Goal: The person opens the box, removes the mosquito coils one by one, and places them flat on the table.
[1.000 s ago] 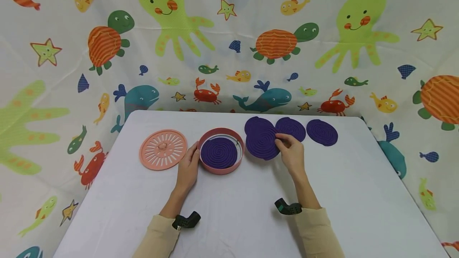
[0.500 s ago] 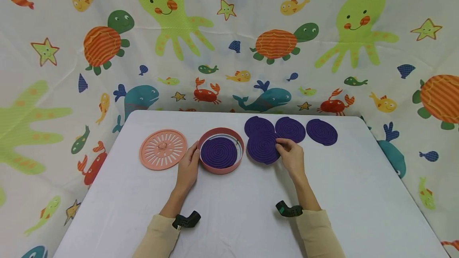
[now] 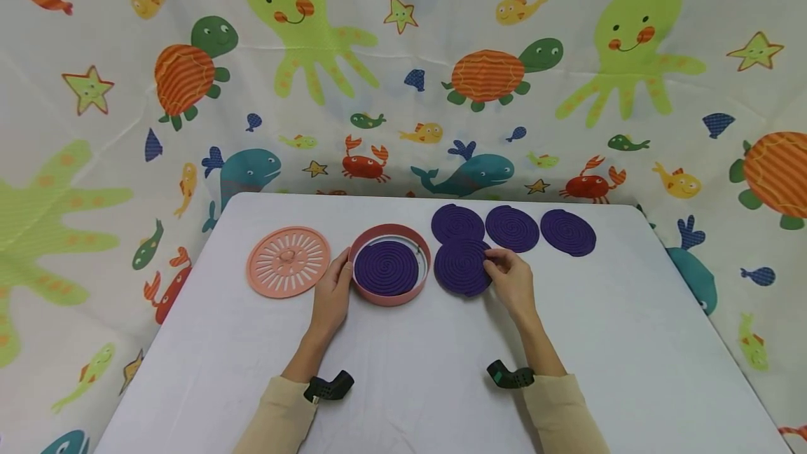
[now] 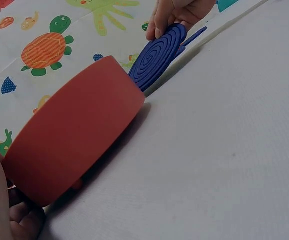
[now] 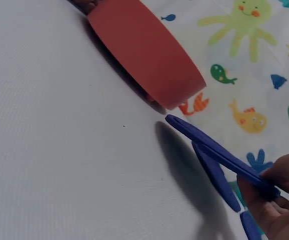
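My left hand [image 3: 332, 293] grips the side of a round pink mosquito coil box [image 3: 391, 301], with fingertips tucked low against it in the left wrist view. A purple spiral mosquito coil [image 3: 387, 269] lies inside, and the white inner rim shows round it. To the right, my right hand [image 3: 512, 279] pinches the edge of another purple mosquito coil [image 3: 462, 268] between thumb and fingers. The right wrist view shows this held coil [image 5: 219, 155] tilted and raised over the white table, its shadow below.
Behind the held coil, three more purple coils lie in a row: a partly covered one [image 3: 455, 221], a middle one [image 3: 512, 228] and a right one [image 3: 568, 232]. A slotted pink lid [image 3: 309, 279] lies left of the box. A sea-animal print curtain [image 3: 391, 62] hangs behind the table [image 3: 403, 384].
The coil in my right hand has shifted slightly toward me and overlaps the coils behind it less. My left hand and the box stay in place.
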Demonstrator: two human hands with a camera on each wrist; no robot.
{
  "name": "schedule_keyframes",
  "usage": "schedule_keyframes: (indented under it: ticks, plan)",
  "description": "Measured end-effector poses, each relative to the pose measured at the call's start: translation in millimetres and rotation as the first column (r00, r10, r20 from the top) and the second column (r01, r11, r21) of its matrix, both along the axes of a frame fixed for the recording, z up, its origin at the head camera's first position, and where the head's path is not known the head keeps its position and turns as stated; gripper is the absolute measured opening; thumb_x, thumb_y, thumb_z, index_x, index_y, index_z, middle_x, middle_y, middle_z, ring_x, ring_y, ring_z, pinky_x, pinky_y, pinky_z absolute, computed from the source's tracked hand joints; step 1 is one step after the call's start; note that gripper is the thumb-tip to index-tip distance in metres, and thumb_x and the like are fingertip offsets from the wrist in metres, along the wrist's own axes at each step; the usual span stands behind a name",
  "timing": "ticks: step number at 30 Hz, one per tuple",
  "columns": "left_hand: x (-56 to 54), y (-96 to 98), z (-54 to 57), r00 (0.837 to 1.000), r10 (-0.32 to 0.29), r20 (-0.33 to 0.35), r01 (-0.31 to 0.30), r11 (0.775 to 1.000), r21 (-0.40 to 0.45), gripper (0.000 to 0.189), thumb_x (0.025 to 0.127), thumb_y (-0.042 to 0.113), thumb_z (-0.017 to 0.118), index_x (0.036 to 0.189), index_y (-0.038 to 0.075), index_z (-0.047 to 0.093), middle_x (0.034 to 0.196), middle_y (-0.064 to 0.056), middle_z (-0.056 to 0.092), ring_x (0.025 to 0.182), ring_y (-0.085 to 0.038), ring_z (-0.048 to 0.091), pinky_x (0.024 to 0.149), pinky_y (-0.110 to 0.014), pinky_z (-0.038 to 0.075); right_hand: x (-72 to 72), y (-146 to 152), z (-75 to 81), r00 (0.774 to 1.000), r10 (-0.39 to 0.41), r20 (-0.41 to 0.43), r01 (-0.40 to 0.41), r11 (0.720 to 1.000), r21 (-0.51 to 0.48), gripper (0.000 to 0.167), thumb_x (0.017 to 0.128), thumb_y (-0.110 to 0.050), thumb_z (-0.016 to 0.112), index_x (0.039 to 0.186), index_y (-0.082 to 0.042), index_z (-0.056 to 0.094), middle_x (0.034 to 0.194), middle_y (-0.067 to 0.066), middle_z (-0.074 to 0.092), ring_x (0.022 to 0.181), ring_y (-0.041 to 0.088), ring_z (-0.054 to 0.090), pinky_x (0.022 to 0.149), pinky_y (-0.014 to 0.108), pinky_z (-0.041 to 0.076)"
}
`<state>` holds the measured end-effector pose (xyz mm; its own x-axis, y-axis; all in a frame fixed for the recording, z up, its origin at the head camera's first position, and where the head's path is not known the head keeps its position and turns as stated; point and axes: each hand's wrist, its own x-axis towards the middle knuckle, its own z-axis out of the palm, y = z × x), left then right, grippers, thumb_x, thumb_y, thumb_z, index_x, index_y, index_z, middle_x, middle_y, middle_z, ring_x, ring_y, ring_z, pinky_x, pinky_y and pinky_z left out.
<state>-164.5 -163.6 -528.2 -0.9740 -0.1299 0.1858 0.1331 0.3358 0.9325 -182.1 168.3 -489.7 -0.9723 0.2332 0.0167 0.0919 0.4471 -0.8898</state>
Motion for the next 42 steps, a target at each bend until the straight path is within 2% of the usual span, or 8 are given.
schedule_keyframes:
  ticks: [7, 14, 25, 32, 39, 42]
  plan:
    - [-0.2, 0.1, -0.6, 1.000, -0.004, 0.007, 0.004, 1.000, 0.004, 0.046, 0.108, 0.029, 0.045, 0.148, 0.008, 0.049, 0.151, -0.009, 0.052, 0.144, -0.022, 0.045, 0.120, -0.039, 0.037, 1.4, 0, -1.3, 1.000, 0.009, 0.018, -0.009, 1.000, -0.009, 0.023, 0.094, -0.009, 0.066, 0.116, -0.005, 0.071, 0.102, 0.012, 0.069, 0.076, 0.005, 0.052, 0.062, 0.014, 0.042]
    - [-0.2, -0.1, 0.1, 1.000, -0.005, 0.007, 0.005, 1.000, 0.002, 0.046, 0.108, 0.028, 0.044, 0.148, 0.007, 0.049, 0.151, -0.010, 0.052, 0.144, -0.023, 0.045, 0.120, -0.040, 0.037, 2.2, -2, -1.8, 1.000, 0.012, 0.019, -0.013, 1.000, 0.003, 0.023, 0.093, -0.009, 0.067, 0.115, -0.005, 0.072, 0.101, 0.013, 0.070, 0.077, 0.008, 0.053, 0.063, 0.014, 0.043]
    - [-1.3, -0.1, 0.4, 1.000, -0.007, 0.008, 0.007, 1.000, 0.004, 0.045, 0.108, 0.029, 0.044, 0.148, 0.008, 0.049, 0.151, -0.009, 0.052, 0.144, -0.023, 0.044, 0.121, -0.039, 0.037, 3.8, -1, 3.0, 0.996, 0.054, 0.065, -0.056, 0.998, 0.029, 0.023, 0.092, -0.009, 0.066, 0.114, -0.005, 0.072, 0.104, 0.011, 0.070, 0.081, 0.011, 0.053, 0.066, 0.014, 0.043]
    - [-2.4, -0.9, -1.2, 1.000, -0.001, 0.009, 0.001, 1.000, -0.008, 0.046, 0.108, 0.030, 0.045, 0.148, 0.009, 0.049, 0.151, -0.008, 0.052, 0.144, -0.021, 0.045, 0.120, -0.038, 0.037, 3.2, 4, 3.5, 0.987, 0.112, 0.111, -0.117, 0.992, 0.036, 0.027, 0.093, -0.008, 0.064, 0.118, -0.003, 0.069, 0.109, 0.016, 0.067, 0.087, 0.013, 0.063, 0.067, 0.015, 0.048]
    - [-2.8, -1.5, -0.8, 1.000, -0.001, 0.010, 0.001, 1.000, -0.005, 0.045, 0.108, 0.029, 0.045, 0.148, 0.009, 0.049, 0.151, -0.008, 0.052, 0.144, -0.022, 0.044, 0.121, -0.039, 0.036, 1.9, 7, 1.9, 0.980, 0.154, 0.127, -0.160, 0.986, 0.042, 0.027, 0.090, -0.004, 0.065, 0.117, 0.000, 0.068, 0.099, 0.012, 0.061, 0.078, 0.011, 0.057, 0.061, 0.018, 0.046]
    - [-3.0, -1.7, -0.5, 1.000, 0.000, 0.005, 0.000, 1.000, -0.007, 0.045, 0.108, 0.028, 0.045, 0.148, 0.008, 0.049, 0.151, -0.009, 0.053, 0.144, -0.022, 0.045, 0.121, -0.039, 0.037, 1.6, 10, 0.9, 0.974, 0.177, 0.143, -0.186, 0.981, 0.052, 0.027, 0.090, -0.004, 0.065, 0.117, 0.001, 0.068, 0.098, 0.012, 0.060, 0.080, 0.013, 0.056, 0.062, 0.020, 0.046]
